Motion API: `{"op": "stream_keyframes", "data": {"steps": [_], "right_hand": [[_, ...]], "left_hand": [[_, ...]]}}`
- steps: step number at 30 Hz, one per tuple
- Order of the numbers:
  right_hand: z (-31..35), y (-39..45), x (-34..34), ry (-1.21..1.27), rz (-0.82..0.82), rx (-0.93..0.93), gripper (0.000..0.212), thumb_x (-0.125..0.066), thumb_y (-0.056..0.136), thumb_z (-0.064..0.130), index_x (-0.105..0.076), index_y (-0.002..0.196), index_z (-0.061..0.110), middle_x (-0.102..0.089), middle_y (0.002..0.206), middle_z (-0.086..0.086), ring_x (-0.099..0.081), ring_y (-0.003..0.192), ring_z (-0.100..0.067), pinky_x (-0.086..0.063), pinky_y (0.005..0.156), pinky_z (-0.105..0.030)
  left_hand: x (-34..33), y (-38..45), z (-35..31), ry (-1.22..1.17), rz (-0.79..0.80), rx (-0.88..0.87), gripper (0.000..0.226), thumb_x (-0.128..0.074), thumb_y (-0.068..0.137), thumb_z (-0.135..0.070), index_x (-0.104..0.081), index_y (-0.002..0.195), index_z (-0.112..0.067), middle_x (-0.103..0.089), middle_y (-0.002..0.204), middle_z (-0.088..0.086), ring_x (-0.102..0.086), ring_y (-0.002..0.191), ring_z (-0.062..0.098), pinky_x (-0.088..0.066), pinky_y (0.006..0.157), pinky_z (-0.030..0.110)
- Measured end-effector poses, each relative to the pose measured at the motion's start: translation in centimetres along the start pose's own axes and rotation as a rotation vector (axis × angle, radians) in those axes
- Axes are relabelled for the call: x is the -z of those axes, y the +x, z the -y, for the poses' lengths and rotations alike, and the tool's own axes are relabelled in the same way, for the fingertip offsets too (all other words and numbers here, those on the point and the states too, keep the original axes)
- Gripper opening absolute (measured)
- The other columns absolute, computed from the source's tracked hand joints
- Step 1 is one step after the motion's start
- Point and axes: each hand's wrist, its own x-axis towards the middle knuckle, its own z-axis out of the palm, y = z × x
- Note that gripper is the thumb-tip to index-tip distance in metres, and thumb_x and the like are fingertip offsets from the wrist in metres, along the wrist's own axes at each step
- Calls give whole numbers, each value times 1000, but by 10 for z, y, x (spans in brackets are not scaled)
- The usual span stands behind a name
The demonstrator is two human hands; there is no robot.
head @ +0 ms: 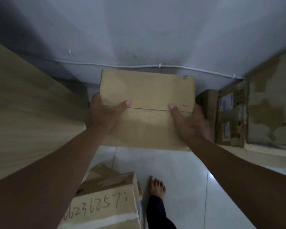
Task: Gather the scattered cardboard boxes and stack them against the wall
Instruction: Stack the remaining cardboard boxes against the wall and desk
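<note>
Cardboard box (147,103), plain and stiff, held near the wall (139,30) between the left hand (102,113) and right hand (190,123), thumbs along the top seam; probably light; best gripped at opposite sides; other boxes (106,204) lying on the floor (180,171).

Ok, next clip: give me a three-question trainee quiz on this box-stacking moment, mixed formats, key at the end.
1. True or false: both the left hand and the right hand hold the plain cardboard box.
2. Multiple choice: the box with handwritten digits sits (A) on top of the held box, (B) on the floor near the person's bare foot, (C) on the wall.
3. Fill in: a white ___ runs along the wall behind the held box.

Key: 1 true; 2 B; 3 cable.
</note>
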Motion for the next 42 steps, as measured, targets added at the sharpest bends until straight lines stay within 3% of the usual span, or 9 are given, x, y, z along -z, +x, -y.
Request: {"op": "stream_keyframes", "data": {"steps": [10,17,21,24,26,31,35,42], "right_hand": [[14,44,-16,9,-67,-27,81,-60,71,88,-52,128,31,-67,125,-1,-63,114,-33,-50,98,-43],[13,48,-18,41,-66,-22,75,-64,76,82,-50,128,30,-65,127,0,-62,117,-33,-43,89,-35],[9,41,-18,59,-57,53,76,-63,79,78,-44,135,31,-59,135,1,-58,124,-30,-46,98,-38],[1,22,-18,-38,-126,160,98,-56,81,78,-30,156,20,-43,156,-8,-43,142,-31,-38,113,-48],[-5,3,-15,-100,-176,230,99,-56,85,72,-25,160,14,-33,163,-13,-33,149,-32,-30,119,-53],[-24,-56,-15,-192,-152,340,96,-57,92,67,-20,162,13,-19,170,-9,-11,158,-23,-11,127,-51],[-42,-115,-21,-204,-67,446,91,-51,95,68,-17,163,18,-15,171,-6,-8,158,-22,-6,128,-48],[-88,-220,-36,-246,121,525,90,-44,97,70,-15,164,16,-11,172,-6,-5,158,-21,-4,128,-46]], "left_hand": [[-25,44,-18,-1,-9,-10,88,-84,48,-79,-61,119,-31,-65,112,-13,-65,105,19,-54,96,40],[-28,51,-17,-18,25,-42,100,-83,50,-81,-55,133,-34,-64,124,-10,-62,114,19,-51,101,41],[-28,37,-17,79,0,-86,131,-77,58,-82,-16,162,-29,-30,164,1,-34,148,23,-34,117,44],[-20,10,-10,140,-64,-155,126,-75,67,-78,-12,163,-26,-11,170,3,-17,156,22,-31,120,49],[-12,-9,3,177,-71,-188,124,-68,65,-84,-12,162,-30,-6,171,2,-12,157,22,-32,119,56],[19,-68,41,242,20,-280,114,-66,70,-78,-16,161,-32,-11,171,3,-11,157,26,-26,122,53],[48,-119,85,285,26,-370,104,-65,78,-76,-23,161,-29,-16,170,6,-11,157,24,-23,123,51],[99,-204,184,367,32,-300,102,-55,76,-79,-33,159,-24,-27,166,11,-25,152,32,-26,120,56]]}}
